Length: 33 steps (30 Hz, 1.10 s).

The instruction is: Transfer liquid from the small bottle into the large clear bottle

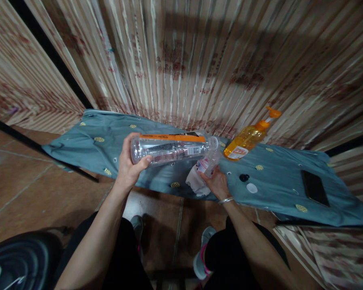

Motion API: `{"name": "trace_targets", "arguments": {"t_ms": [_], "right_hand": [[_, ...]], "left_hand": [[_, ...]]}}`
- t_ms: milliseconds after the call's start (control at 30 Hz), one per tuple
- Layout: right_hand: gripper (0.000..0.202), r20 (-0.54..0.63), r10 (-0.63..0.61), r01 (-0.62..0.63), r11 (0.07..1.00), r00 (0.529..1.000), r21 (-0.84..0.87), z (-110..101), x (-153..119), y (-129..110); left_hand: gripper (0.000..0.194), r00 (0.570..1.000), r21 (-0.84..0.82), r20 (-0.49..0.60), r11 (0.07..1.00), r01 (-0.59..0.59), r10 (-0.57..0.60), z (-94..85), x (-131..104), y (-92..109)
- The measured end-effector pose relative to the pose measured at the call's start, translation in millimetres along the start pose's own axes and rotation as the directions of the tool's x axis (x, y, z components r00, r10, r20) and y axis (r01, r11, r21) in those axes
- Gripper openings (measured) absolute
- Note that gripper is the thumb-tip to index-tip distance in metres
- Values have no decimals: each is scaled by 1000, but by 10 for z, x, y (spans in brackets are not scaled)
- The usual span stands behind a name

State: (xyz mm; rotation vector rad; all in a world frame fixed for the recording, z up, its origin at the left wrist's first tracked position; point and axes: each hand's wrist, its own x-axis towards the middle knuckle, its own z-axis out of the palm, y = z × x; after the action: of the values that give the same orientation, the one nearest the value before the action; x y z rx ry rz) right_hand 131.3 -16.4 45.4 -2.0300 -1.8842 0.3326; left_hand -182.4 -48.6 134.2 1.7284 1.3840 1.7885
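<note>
My left hand [132,163] is wrapped round the base of a large clear plastic bottle [172,150] with an orange and black label. The bottle lies nearly level in the air, its mouth pointing right. My right hand [215,180] grips a smaller clear bottle [208,163], which stands tilted under the large bottle's mouth. Whether the two mouths touch I cannot tell. A crumpled white cloth [196,183] lies beside the small bottle. To the right stands a pump bottle [245,141] of amber liquid with an orange pump. A black cap [244,177] and a white cap [252,188] lie near my right wrist.
A teal cloth [278,177] with yellow pineapple prints covers the narrow table. A dark phone [314,188] rests at its right end. Striped curtains [175,60] hang behind, and black poles [54,56] stand at the left. A round black object [24,257] sits at lower left.
</note>
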Motion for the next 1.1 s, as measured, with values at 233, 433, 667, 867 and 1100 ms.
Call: {"name": "trace_targets", "arguments": {"t_ms": [233, 433, 667, 867, 1100], "right_hand": [[47, 12, 2, -2, 1000, 1000, -16, -1, -1, 5], [49, 16, 2, -2, 1000, 1000, 5, -6, 2, 6], [49, 9, 16, -16, 1000, 1000, 0, -10, -6, -10], [51, -16, -25, 25, 999, 1000, 22, 24, 5, 22], [48, 3, -11, 11, 1000, 1000, 15, 19, 6, 17]], "left_hand": [[78, 1000, -15, 18, 1000, -1, 1, -1, 2, -9], [78, 1000, -23, 6, 1000, -7, 7, 4, 12, 9], [76, 1000, -30, 2, 999, -13, 14, 3, 16, 3], [75, 999, 2, 3, 999, -41, 41, 6, 10, -11], [76, 998, 10, 31, 999, -48, 47, -6, 8, -35]]}}
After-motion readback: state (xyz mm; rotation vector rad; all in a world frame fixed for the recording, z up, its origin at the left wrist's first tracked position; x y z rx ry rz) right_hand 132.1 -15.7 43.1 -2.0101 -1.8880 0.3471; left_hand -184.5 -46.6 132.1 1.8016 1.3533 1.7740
